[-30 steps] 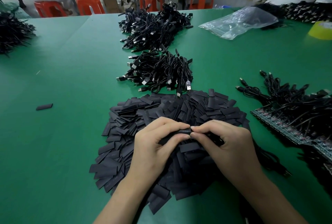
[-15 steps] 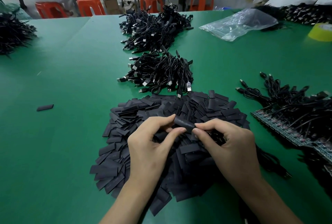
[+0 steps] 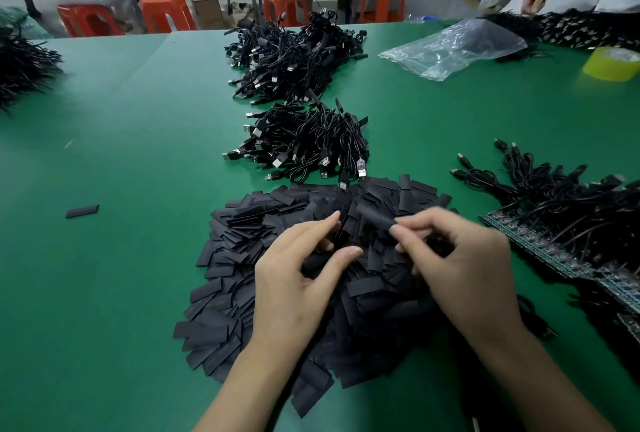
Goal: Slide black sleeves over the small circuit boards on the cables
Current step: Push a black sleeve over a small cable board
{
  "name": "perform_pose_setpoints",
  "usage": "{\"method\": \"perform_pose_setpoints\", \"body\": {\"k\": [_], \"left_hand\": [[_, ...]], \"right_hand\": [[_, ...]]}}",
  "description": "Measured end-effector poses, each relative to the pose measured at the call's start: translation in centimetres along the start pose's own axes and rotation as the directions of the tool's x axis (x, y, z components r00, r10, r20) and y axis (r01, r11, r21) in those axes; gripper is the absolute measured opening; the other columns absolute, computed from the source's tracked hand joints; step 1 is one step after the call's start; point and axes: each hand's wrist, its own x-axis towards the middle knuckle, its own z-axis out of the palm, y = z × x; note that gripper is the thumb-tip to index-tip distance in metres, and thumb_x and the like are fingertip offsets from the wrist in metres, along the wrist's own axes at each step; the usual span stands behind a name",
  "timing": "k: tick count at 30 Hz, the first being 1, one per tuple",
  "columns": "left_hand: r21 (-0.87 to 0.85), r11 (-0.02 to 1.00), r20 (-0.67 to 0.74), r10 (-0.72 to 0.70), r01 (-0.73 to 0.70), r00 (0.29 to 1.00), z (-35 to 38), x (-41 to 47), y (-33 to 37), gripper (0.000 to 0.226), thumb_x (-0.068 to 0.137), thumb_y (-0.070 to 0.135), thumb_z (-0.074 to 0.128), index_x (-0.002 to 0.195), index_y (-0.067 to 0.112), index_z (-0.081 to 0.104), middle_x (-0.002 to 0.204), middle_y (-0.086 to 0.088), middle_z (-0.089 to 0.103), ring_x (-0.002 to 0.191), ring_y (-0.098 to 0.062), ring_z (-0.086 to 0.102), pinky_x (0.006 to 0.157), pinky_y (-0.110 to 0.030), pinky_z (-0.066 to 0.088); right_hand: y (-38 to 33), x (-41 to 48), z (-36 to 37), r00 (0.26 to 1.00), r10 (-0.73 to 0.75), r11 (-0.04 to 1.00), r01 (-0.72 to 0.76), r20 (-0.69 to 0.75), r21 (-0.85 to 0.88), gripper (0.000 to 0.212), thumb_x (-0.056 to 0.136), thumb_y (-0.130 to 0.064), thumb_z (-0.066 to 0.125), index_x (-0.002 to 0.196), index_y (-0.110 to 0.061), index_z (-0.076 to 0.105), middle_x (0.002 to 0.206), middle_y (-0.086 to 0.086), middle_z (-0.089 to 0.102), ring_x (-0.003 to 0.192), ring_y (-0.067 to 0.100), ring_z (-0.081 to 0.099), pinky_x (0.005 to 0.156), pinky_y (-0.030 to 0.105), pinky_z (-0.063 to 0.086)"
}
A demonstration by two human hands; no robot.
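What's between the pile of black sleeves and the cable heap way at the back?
A smaller heap of USB cables lies between the sleeve pile and the far cable heap, in the head view.

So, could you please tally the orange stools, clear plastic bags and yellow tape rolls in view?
Orange stools: 4
Clear plastic bags: 1
Yellow tape rolls: 1
Total: 6
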Motion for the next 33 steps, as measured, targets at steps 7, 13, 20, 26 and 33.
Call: {"method": "perform_pose_setpoints", "body": {"k": [7, 13, 20, 26, 33], "left_hand": [[-0.013, 1.0, 0.011, -0.028, 0.028, 1.0, 0.1, 0.0, 0.1, 0.04, 0.087, 0.037, 0.073, 0.122, 0.019, 0.075, 0.108, 0.013, 0.072, 0.101, -0.003, 0.067, 0.094, -0.017, 0.048], [-0.023, 0.998, 0.047, -0.051, 0.053, 0.998, 0.1, -0.1, -0.2, 0.037, 0.089, 0.042, 0.074, 0.122, 0.025, 0.074, 0.107, 0.02, 0.07, 0.104, -0.003, 0.067, 0.095, -0.018, 0.049], [-0.012, 0.998, 0.069, -0.061, 0.062, 0.996, 0.2, 0.0, -0.6, 0.033, 0.09, 0.036, 0.072, 0.121, 0.025, 0.076, 0.107, 0.019, 0.071, 0.106, -0.004, 0.067, 0.095, -0.027, 0.053], [0.0, 0.999, 0.087, -0.053, 0.053, 0.995, 0.1, 0.0, -0.5, 0.031, 0.092, 0.038, 0.071, 0.12, 0.026, 0.076, 0.107, 0.022, 0.07, 0.105, -0.003, 0.067, 0.093, -0.028, 0.054], [0.029, 0.999, 0.1, -0.026, 0.023, 0.995, 0.3, -0.2, -0.5, 0.03, 0.091, 0.037, 0.073, 0.118, 0.026, 0.077, 0.107, 0.022, 0.07, 0.105, 0.0, 0.066, 0.094, -0.023, 0.053]], "right_hand": [[-2.0, 11.2, 1.2, 0.941, 0.322, 0.935, -0.334, 0.109, 0.121, 0.009, 0.095, -0.02, 0.071, 0.086, -0.021, 0.071, 0.07, -0.004, 0.075, 0.041, 0.007, 0.059, 0.043, 0.018, 0.046], [-4.5, 23.2, 6.4, 0.864, 0.434, 0.854, -0.485, 0.256, 0.189, 0.024, 0.098, -0.018, 0.068, 0.109, 0.001, 0.06, 0.102, 0.014, 0.066, 0.079, 0.021, 0.066, 0.071, 0.032, 0.058], [-3.1, 18.3, 3.3, 0.892, 0.289, 0.952, -0.229, 0.348, -0.203, 0.039, 0.101, -0.032, 0.061, 0.121, 0.0, 0.07, 0.12, 0.016, 0.072, 0.114, 0.032, 0.067, 0.102, 0.042, 0.052], [-0.4, 10.2, -3.6, 0.745, 0.33, 0.862, 0.014, 0.58, -0.507, 0.006, 0.089, -0.033, 0.077, 0.084, -0.029, 0.076, 0.084, -0.017, 0.073, 0.081, 0.0, 0.067, 0.068, 0.012, 0.047], [0.8, 3.7, -4.0, 0.727, 0.487, 0.582, 0.144, 0.484, -0.801, 0.046, 0.083, -0.069, 0.068, 0.094, -0.025, 0.067, 0.089, -0.005, 0.069, 0.084, 0.018, 0.066, 0.076, 0.037, 0.058]]}}
